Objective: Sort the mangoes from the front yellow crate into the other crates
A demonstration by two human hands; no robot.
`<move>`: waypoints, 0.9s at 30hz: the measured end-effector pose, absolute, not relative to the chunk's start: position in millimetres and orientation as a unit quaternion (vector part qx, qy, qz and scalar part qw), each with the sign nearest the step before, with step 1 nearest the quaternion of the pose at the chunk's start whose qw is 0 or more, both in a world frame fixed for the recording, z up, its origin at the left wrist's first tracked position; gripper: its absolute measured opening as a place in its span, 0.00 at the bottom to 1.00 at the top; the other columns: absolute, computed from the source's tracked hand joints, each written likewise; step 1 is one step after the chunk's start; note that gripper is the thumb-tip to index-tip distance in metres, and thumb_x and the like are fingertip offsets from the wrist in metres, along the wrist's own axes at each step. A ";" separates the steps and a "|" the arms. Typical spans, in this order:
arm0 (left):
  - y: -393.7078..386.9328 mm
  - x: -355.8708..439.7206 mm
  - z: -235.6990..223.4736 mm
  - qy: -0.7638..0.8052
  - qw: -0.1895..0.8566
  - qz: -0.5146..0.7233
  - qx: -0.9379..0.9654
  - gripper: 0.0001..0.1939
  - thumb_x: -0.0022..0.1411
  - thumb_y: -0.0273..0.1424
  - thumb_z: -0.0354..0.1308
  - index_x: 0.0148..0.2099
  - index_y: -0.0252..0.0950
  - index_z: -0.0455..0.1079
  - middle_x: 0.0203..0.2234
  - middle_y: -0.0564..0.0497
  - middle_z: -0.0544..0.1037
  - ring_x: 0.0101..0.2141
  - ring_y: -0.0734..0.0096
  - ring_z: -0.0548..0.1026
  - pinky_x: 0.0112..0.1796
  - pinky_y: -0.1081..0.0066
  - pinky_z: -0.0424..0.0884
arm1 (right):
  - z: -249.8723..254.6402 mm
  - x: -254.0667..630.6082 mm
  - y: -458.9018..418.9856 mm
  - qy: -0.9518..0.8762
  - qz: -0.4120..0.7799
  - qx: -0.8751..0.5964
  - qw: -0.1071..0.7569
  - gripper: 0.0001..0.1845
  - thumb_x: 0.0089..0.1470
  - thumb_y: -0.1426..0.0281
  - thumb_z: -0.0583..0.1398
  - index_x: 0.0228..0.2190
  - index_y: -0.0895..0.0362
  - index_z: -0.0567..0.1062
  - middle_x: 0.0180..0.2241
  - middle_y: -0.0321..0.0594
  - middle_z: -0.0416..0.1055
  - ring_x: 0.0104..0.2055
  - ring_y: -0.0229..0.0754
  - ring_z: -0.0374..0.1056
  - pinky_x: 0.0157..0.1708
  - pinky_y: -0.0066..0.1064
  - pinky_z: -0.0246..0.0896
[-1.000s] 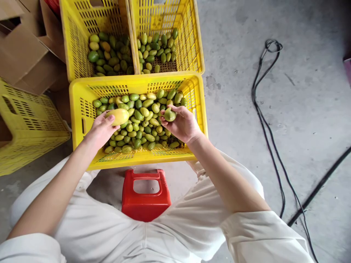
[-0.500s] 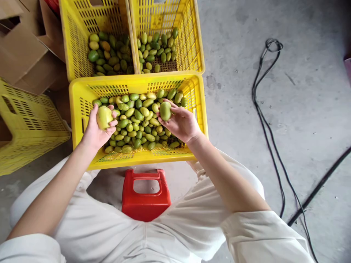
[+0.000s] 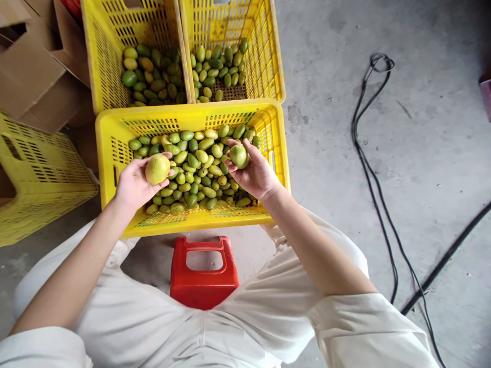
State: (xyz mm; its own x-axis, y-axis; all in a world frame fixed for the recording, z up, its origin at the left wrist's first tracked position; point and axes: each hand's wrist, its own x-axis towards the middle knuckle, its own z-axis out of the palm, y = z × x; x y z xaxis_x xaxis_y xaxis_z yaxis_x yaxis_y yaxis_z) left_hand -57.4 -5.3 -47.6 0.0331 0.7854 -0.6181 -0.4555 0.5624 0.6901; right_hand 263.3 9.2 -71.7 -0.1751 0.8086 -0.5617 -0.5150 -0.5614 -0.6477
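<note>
A yellowish fruit, perhaps a small mango, rests in my left hand, palm up with the fingers curled beneath it. My right hand holds a greener fruit between thumb and fingers. Both hands are over the front yellow crate, the left at its left side and the right at its right. Below them, many small oval green and yellow fruits lie loose in that crate; my hands and the held fruits hide some of them.
Two more yellow crates with similar fruits stand behind. Another yellow crate and cardboard boxes are at the left. A red stool sits between my legs. Black cables run across the grey floor at the right.
My left hand has moved right and turned palm up with the yellowish fruit. My right hand has rolled the green fruit, which now sits slightly lower and further right.
</note>
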 end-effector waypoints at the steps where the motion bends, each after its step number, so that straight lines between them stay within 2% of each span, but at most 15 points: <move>1: -6.5 -56.7 -47.2 0.539 0.701 0.438 0.164 0.11 0.72 0.39 0.71 0.51 0.41 0.87 0.46 0.41 0.91 0.41 0.53 0.87 0.31 0.65 0.79 | -71.1 262.4 8.5 -0.156 0.747 -0.469 0.445 0.26 0.65 0.46 0.84 0.52 0.45 0.85 0.45 0.37 0.85 0.49 0.48 0.85 0.40 0.36 0.88; 5: -10.2 -53.0 -49.8 0.550 0.673 0.454 0.198 0.15 0.71 0.41 0.79 0.54 0.42 0.86 0.47 0.41 0.91 0.55 0.45 0.91 0.46 0.61 0.88 | -69.6 259.2 6.2 -0.158 0.739 -0.477 0.449 0.28 0.57 0.53 0.89 0.47 0.45 0.83 0.45 0.36 0.87 0.56 0.51 0.87 0.52 0.40 0.90; 7: -11.4 -50.7 -52.6 0.550 0.656 0.479 0.194 0.18 0.67 0.42 0.85 0.51 0.42 0.85 0.46 0.42 0.90 0.59 0.46 0.91 0.53 0.61 0.88 | -69.5 257.8 5.5 -0.160 0.738 -0.482 0.445 0.29 0.56 0.52 0.89 0.44 0.46 0.82 0.45 0.38 0.88 0.57 0.52 0.87 0.53 0.41 0.89; 9: -12.3 -49.1 -55.2 0.554 0.646 0.492 0.184 0.21 0.64 0.43 0.88 0.48 0.42 0.83 0.46 0.43 0.89 0.59 0.47 0.90 0.55 0.61 0.88 | -69.7 257.3 5.2 -0.158 0.738 -0.486 0.441 0.29 0.56 0.50 0.89 0.43 0.47 0.82 0.46 0.39 0.88 0.56 0.53 0.86 0.51 0.40 0.89; 12: -13.1 -48.7 -56.9 0.566 0.638 0.493 0.174 0.23 0.66 0.51 0.87 0.50 0.44 0.84 0.48 0.42 0.89 0.57 0.47 0.88 0.50 0.61 0.86 | -70.9 258.9 5.1 -0.154 0.744 -0.486 0.432 0.27 0.60 0.49 0.86 0.48 0.47 0.84 0.47 0.40 0.87 0.53 0.52 0.85 0.49 0.41 0.89; 15: -12.2 -48.9 -55.8 0.562 0.646 0.487 0.171 0.25 0.70 0.56 0.83 0.55 0.46 0.85 0.48 0.43 0.88 0.53 0.48 0.84 0.45 0.61 0.82 | -73.6 261.3 5.7 -0.155 0.744 -0.479 0.439 0.28 0.58 0.57 0.85 0.53 0.45 0.83 0.43 0.34 0.85 0.48 0.47 0.84 0.49 0.38 0.88; 18: -8.2 -47.4 -51.5 0.550 0.673 0.471 0.154 0.24 0.75 0.55 0.80 0.59 0.44 0.85 0.42 0.47 0.85 0.46 0.56 0.81 0.41 0.65 0.79 | -77.1 261.7 6.6 -0.152 0.736 -0.471 0.461 0.34 0.50 0.62 0.88 0.53 0.44 0.81 0.43 0.29 0.85 0.46 0.43 0.83 0.49 0.35 0.87; 20: -4.3 -45.9 -46.6 0.547 0.686 0.463 0.125 0.22 0.80 0.53 0.76 0.60 0.42 0.85 0.39 0.48 0.83 0.40 0.62 0.78 0.36 0.68 0.77 | -78.9 261.1 6.9 -0.155 0.731 -0.470 0.469 0.34 0.50 0.59 0.89 0.49 0.44 0.80 0.44 0.31 0.85 0.49 0.45 0.84 0.51 0.37 0.88; 24: 2.6 -46.6 -34.7 0.541 0.707 0.448 0.085 0.19 0.87 0.51 0.67 0.54 0.40 0.84 0.35 0.49 0.80 0.28 0.71 0.72 0.24 0.74 0.66 | -79.1 261.2 5.6 -0.157 0.730 -0.482 0.459 0.23 0.57 0.56 0.84 0.45 0.46 0.80 0.45 0.38 0.87 0.57 0.52 0.86 0.51 0.39 0.88; 27: 4.3 -52.5 -30.7 0.533 0.721 0.436 0.081 0.21 0.89 0.49 0.60 0.48 0.39 0.81 0.33 0.49 0.78 0.21 0.77 0.65 0.17 0.75 0.55 | -76.2 263.4 4.5 -0.147 0.745 -0.474 0.446 0.16 0.60 0.58 0.77 0.45 0.47 0.82 0.50 0.42 0.89 0.57 0.53 0.86 0.47 0.39 0.88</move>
